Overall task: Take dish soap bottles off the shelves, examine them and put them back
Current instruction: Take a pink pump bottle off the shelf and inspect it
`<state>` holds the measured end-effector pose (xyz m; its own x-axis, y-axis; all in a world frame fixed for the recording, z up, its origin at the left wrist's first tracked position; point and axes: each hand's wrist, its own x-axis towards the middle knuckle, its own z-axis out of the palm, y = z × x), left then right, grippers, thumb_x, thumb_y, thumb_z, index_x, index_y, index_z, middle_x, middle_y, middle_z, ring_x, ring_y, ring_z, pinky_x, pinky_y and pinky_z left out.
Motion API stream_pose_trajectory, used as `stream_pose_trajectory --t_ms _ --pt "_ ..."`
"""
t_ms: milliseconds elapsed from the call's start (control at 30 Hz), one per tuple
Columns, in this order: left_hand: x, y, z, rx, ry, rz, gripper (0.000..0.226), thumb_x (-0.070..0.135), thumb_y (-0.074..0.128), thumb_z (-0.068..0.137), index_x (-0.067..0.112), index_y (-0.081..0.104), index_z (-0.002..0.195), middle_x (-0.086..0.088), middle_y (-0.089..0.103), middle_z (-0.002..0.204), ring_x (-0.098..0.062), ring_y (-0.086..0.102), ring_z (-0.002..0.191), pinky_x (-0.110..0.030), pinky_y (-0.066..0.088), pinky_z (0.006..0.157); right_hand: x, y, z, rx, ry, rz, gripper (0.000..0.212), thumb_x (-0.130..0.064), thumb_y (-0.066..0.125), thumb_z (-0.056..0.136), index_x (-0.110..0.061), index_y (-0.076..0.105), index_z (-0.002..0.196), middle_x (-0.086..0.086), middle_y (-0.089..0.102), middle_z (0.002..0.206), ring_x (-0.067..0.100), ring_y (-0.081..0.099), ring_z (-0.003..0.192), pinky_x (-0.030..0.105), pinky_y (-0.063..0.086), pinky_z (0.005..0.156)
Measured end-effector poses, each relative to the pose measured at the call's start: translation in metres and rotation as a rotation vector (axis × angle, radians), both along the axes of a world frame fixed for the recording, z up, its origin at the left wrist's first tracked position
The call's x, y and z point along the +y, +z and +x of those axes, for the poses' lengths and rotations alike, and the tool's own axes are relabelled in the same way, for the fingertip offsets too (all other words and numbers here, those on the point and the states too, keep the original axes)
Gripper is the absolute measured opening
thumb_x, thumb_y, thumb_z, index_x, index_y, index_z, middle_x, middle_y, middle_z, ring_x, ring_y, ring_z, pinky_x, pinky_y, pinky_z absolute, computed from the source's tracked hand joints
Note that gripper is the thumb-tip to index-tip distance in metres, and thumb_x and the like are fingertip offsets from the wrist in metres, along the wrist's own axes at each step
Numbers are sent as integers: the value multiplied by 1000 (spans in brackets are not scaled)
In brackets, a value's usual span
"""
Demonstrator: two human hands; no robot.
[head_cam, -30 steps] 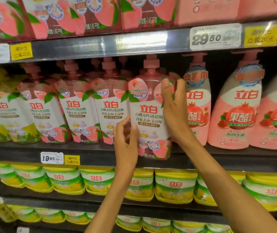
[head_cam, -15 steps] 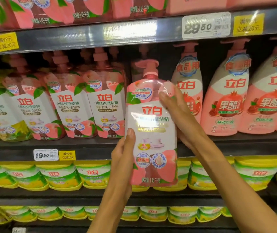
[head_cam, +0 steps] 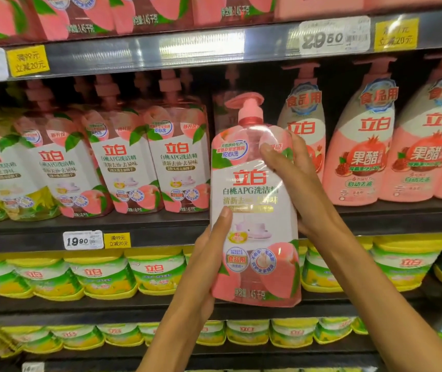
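Note:
A pink peach dish soap bottle [head_cam: 254,200] with a pump top and a white label is held upright in front of the shelves, clear of the middle shelf [head_cam: 139,226]. My left hand [head_cam: 209,253] grips its lower left side, thumb on the label. My right hand [head_cam: 295,181] wraps its upper right side, thumb across the shoulder. Behind the bottle a gap shows in the row of matching peach bottles [head_cam: 176,167].
Pomegranate soap bottles [head_cam: 359,157] stand to the right on the same shelf. Yellow-green tubs [head_cam: 107,275] fill the two lower shelves. More peach bottles [head_cam: 85,12] line the top shelf. Price tags [head_cam: 83,240] hang on the shelf edges.
Both hands have drawn the peach bottle out of its row and down toward me. It now hangs in front of the middle shelf edge, larger in view.

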<state>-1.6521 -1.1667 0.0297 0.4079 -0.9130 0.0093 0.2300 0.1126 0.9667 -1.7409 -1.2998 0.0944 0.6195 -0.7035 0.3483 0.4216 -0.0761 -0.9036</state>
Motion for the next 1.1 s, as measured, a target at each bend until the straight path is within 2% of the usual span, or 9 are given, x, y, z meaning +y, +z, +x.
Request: stream_pose_trajectory --t_ms 133,267,400,533,700,800,867,967,1100 --pt "3 -4 0 -40 39 -12 59 63 53 77 32 56 127 2 71 115 -19 67 105 -45 48 97 7 -1 2 -21 18 -3 36 -31 68 81 -43 53 112 14 67 114 30 71 94 45 59 76" --pt "23 -10 5 -100 130 -3 56 64 52 80 33 56 126 6 71 113 -15 68 103 -38 53 89 14 -12 16 -28 96 109 41 -35 66 81 -32 53 120 18 64 121 31 69 99 48 57 82" --pt "66 -36 2 -62 335 54 47 64 55 76 37 62 114 2 73 108 -19 70 98 -38 56 85 33 -46 45 51 312 242 60 -37 67 83 -15 45 134 18 65 121 34 66 107 51 55 87" --pt "133 -69 -18 30 603 159 41 63 57 80 35 66 109 1 74 105 -20 71 96 -37 56 84 72 -93 80 222 530 224 49 -36 70 78 -16 53 119 11 71 111 29 69 99 42 59 81" --pt "241 -98 -56 97 947 347 52 70 55 74 32 67 106 3 76 97 -17 73 86 -26 58 74 182 -142 114 411 910 193 63 -39 65 85 -3 46 133 25 59 127 42 55 120 59 41 103" --pt "312 -105 -78 143 1126 413 49 69 54 75 28 70 97 5 76 89 -13 74 79 -15 53 61 271 -151 123 476 1114 196 65 -39 69 79 -9 50 134 17 63 126 32 61 116 48 49 98" --pt "363 -110 -90 175 1198 431 50 72 55 73 30 72 94 2 76 91 -17 74 83 -22 56 67 331 -157 128 508 1245 171 55 -42 72 76 -19 62 125 10 68 120 23 66 108 41 53 91" --pt "445 -120 -100 273 1302 455 60 78 57 66 31 71 100 -4 75 101 -25 71 94 -43 54 89 425 -165 134 554 1412 173 30 -41 71 78 -28 74 104 5 73 110 17 70 97 33 58 79" --pt "556 -132 -114 609 1461 221 84 81 59 58 9 66 100 -11 64 116 -29 61 104 -41 48 89 543 -176 137 652 1406 239 29 -46 74 68 -26 78 89 3 75 99 18 70 89 40 51 86"
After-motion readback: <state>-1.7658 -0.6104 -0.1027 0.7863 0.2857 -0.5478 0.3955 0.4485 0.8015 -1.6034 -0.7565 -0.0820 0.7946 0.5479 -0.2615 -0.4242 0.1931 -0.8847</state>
